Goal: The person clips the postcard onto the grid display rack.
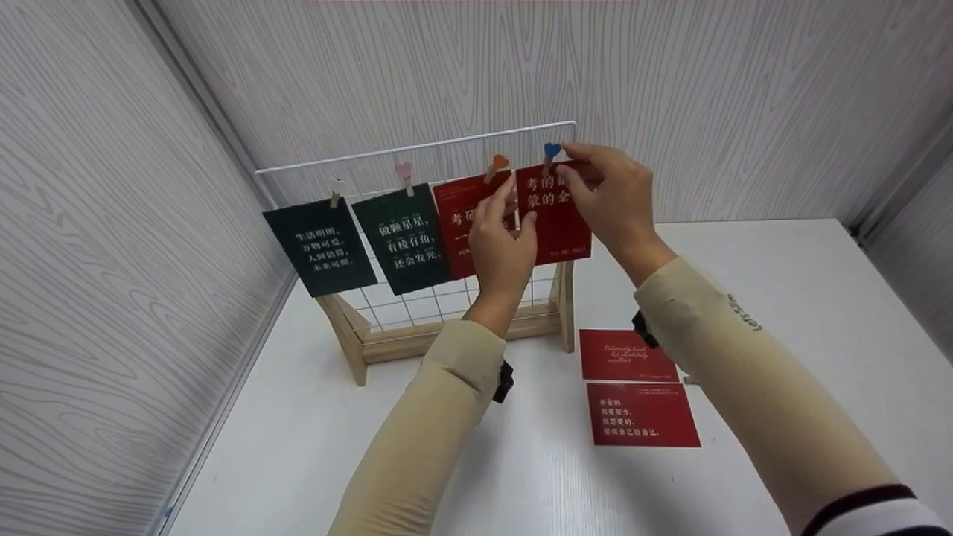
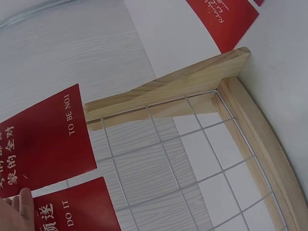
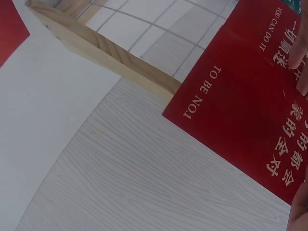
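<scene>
A red card (image 1: 555, 231) with white lettering hangs at the right end of a white wire grid rack (image 1: 417, 144), under a clothespin with a blue heart (image 1: 552, 150). My right hand (image 1: 614, 190) pinches this card near its upper right corner, thumb in front, index fingertip beside the blue heart. My left hand (image 1: 502, 249) is raised over the neighbouring red card (image 1: 456, 216), partly hiding it, fingers extended and fingertips close to the right card's left edge. An orange-heart clothespin (image 1: 497, 165) holds that neighbouring card.
Two dark green cards (image 1: 320, 249) hang further left, one under a pink-heart clothespin (image 1: 404, 173). The rack stands on a wooden base (image 1: 402, 344) on the white table (image 1: 521, 461). Two more red cards (image 1: 644, 420) lie flat by my right forearm. Panelled walls (image 1: 417, 67) stand behind and left.
</scene>
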Demonstrator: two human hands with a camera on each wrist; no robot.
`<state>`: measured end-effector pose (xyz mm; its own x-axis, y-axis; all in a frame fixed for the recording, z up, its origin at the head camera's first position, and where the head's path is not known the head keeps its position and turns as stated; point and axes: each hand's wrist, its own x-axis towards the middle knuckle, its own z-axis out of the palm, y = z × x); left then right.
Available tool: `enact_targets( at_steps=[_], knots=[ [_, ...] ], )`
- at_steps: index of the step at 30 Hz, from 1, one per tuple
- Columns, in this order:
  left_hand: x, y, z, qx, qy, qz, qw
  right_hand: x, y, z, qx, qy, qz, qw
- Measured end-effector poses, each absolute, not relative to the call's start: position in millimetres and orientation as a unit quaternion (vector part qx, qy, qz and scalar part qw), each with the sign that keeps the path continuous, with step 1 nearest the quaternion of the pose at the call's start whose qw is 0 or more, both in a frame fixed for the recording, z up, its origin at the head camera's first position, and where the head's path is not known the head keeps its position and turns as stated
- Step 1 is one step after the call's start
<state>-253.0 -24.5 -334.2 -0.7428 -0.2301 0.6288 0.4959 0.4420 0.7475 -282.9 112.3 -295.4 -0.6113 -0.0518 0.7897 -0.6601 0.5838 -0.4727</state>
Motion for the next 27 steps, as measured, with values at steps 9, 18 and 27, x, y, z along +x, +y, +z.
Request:
enact_targets(
  at_steps=[9,18,27],
  knots=[
    [-252,-23,-348,-0.103,-0.772,-0.501,0.378,-279,115,-322,0.239,-0.776,0.413,0.413],
    [-245,-16,-379,-0.110,-0.781,-0.471,0.396,-274,119,-350,0.216,-0.780,0.398,0.432],
    [-234,-8,-417,-0.110,-0.803,-0.467,0.355,-269,142,-384,0.198,-0.808,0.382,0.403]
  ],
)
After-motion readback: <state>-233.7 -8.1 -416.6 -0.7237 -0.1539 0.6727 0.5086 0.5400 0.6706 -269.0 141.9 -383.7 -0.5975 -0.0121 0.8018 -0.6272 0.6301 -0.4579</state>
